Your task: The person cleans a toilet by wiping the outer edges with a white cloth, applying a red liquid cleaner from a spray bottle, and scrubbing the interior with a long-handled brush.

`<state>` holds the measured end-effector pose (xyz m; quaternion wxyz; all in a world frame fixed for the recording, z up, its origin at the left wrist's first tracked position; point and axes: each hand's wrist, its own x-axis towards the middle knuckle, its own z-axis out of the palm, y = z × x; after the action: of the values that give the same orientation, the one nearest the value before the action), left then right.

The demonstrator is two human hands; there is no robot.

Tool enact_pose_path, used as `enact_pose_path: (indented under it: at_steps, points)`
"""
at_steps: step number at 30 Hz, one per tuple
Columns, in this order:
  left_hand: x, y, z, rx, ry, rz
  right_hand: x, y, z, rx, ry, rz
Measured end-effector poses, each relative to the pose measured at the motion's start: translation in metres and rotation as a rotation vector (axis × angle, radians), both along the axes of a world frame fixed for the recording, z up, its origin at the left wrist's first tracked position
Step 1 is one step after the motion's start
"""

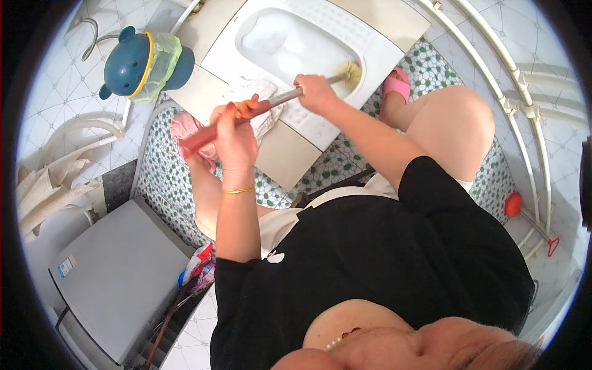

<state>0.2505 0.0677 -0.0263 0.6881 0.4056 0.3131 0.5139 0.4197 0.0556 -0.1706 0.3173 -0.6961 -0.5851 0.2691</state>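
A long toilet brush (286,96) runs slantwise between my two hands. My left hand (236,135) is closed around its reddish handle, with a gold bracelet at the wrist. Farther along, my right hand (316,94) grips the grey shaft. The brush's yellowish bristles (349,73) press against the inner wall at the right end of a white squat toilet (311,126). Whitish foam and water (280,49) lie in the basin. A pale crumpled cloth (266,126) shows behind the handle, partly hidden by my left hand.
A dark blue bin (126,65) with a green liner stands at the far left. White pipes (487,58) run along the right wall. Pink slippers (396,86) are on my feet, astride the toilet. A grey-topped box-shaped unit (120,271) sits at the near left.
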Motion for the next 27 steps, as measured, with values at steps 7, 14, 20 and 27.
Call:
enact_pose_path:
  at_steps: [7, 14, 20, 27]
  points:
    - [0.017, -0.104, -0.064, 0.313, 0.36, 0.031, 0.034, 0.002, -0.028, 0.25, -0.185, 0.21]
    - [-0.013, -0.043, -0.021, -0.06, 0.038, 0.055, 0.014, -0.007, -0.008, -0.159, -0.225, 0.186]
    - [-0.003, -0.046, -0.021, 0.139, -0.058, -0.001, 0.008, -0.024, -0.001, 0.015, -0.076, 0.123]
    - [-0.007, -0.072, -0.059, -0.083, -0.058, 0.134, 0.025, 0.009, -0.013, 0.028, -0.311, 0.368]
